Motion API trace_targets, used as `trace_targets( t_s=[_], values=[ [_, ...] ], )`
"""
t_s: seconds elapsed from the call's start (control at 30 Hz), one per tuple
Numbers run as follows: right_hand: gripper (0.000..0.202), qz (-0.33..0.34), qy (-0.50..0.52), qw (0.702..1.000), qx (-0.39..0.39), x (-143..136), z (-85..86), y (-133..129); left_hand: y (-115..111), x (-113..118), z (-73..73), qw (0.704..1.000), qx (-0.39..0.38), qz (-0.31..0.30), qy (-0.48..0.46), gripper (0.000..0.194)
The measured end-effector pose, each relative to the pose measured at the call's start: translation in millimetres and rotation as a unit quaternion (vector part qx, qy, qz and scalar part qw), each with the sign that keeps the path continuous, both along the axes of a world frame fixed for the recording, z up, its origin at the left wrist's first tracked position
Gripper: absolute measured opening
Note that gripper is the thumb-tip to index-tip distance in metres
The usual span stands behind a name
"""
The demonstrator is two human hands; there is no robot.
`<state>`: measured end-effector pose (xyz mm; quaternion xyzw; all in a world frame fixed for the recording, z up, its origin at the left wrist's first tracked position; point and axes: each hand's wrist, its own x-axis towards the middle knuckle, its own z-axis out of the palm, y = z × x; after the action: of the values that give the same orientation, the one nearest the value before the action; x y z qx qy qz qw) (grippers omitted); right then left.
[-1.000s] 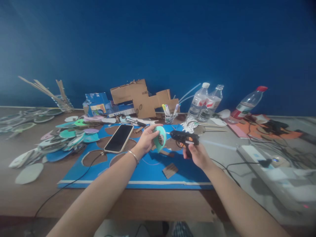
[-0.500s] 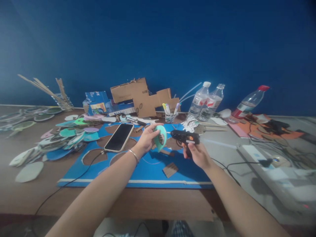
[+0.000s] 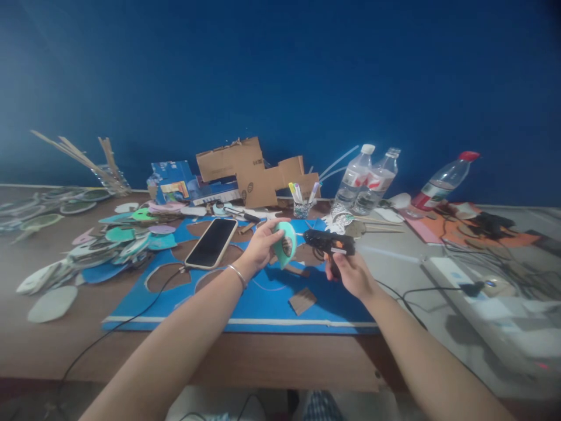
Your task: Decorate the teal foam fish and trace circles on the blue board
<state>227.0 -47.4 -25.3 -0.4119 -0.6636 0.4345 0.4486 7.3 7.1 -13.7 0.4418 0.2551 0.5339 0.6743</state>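
Pinched in my left hand (image 3: 262, 244) is a mint-green cutout (image 3: 286, 242) with a dark-patterned patch on its face, tilted up above the board. My right hand (image 3: 350, 272) is wrapped round the handle of a black glue gun (image 3: 328, 242). The gun's nozzle points left, close to the cutout's right edge; whether they touch I cannot tell. Below both hands lies a blue board (image 3: 263, 310) with rounded holes cut in it. A small brown cardboard square (image 3: 302, 300) rests on it, and a phone (image 3: 211, 243) with a cable lies by my left wrist.
Colourful cutouts (image 3: 118, 245) are heaped on the left. Behind stand cardboard pieces (image 3: 249, 175), a cup of markers (image 3: 302, 206) and water bottles (image 3: 372, 181). A red-capped bottle (image 3: 442, 181) leans at the right. A white power strip (image 3: 456, 292) with cords lies at the right.
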Motion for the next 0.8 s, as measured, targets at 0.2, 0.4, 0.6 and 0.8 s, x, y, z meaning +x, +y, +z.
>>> trace_targets(
  t_s=[0.2, 0.4, 0.6, 0.8],
  values=[
    [0.046, -0.006, -0.027, 1.000, 0.001, 0.6, 1.0, -0.8, 0.7, -0.6, -0.4, 1.000, 0.000, -0.001, 0.003, 0.038],
    [0.045, -0.007, -0.026, 1.000, 0.001, -0.8, 3.2, -1.7, 0.4, -1.4, 0.1, 1.000, 0.003, -0.004, 0.004, 0.037],
    [0.044, -0.007, -0.020, 1.000, 0.001, 0.6, 0.8, -1.4, 1.3, -2.0, -0.7, 1.000, 0.006, 0.001, 0.005, 0.038],
    [0.042, -0.001, -0.023, 1.000, 0.009, 1.0, 0.3, -1.4, 1.4, -2.6, 0.3, 1.000, 0.003, -0.003, 0.004, 0.038]
  ],
)
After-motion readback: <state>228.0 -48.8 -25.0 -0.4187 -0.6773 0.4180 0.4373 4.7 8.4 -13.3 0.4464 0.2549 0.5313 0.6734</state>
